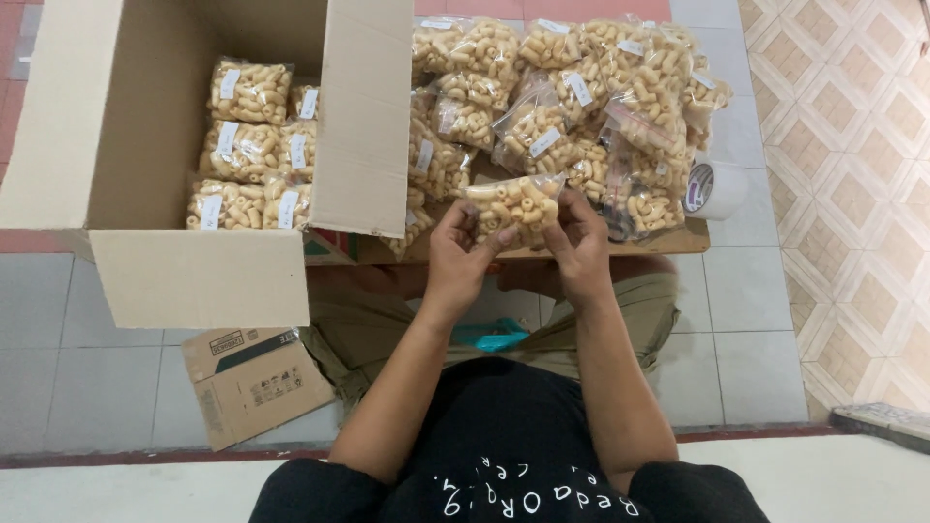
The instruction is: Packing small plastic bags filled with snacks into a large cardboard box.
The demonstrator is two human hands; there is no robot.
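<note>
Hands are holding one clear snack bag (pixel 513 201) between them at the near edge of the cardboard sheet (pixel 693 237), left hand (pixel 460 254) and right hand (pixel 579 242) pinching its ends; it is looking light, soft-walled, crushable, best gripped by the corners.

A clear snack bag (pixel 513 203) sat centre; white-labelled bags (pixel 581 87) lay heaped far right, others (pixel 254 145) inside the brown carton (pixel 194 276) at left.
</note>
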